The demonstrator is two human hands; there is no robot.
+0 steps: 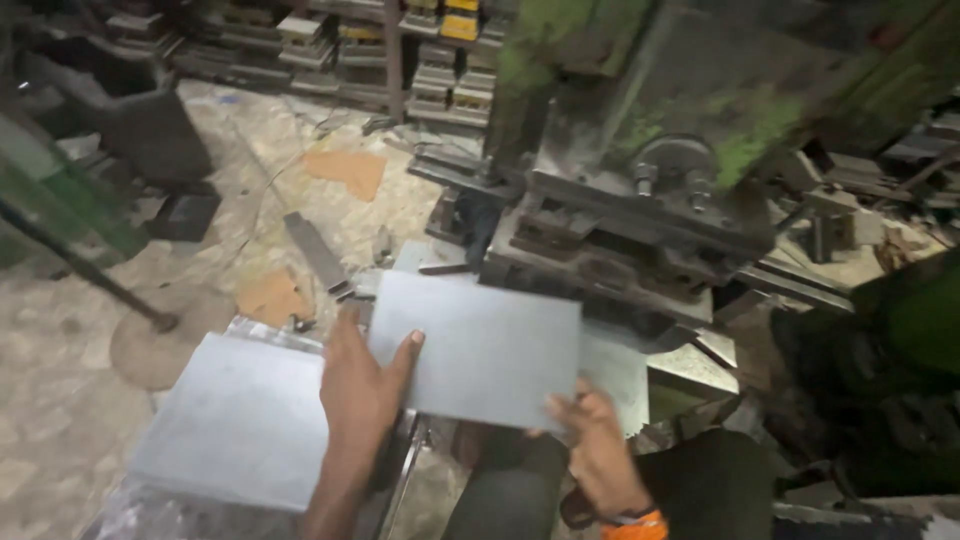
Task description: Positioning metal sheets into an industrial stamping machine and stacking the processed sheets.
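Gripping its near edges, a grey metal sheet [480, 345] is held by the left hand [358, 385] and right hand [592, 440], just near of the press [640, 215]; bare floor [60, 340] lies left.

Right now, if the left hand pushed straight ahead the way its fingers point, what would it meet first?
Probably the dark steel tooling block of the green press. The left hand points up-frame, its thumb on the flat grey rectangular metal sheet that the right hand also holds. Depth is unclear.
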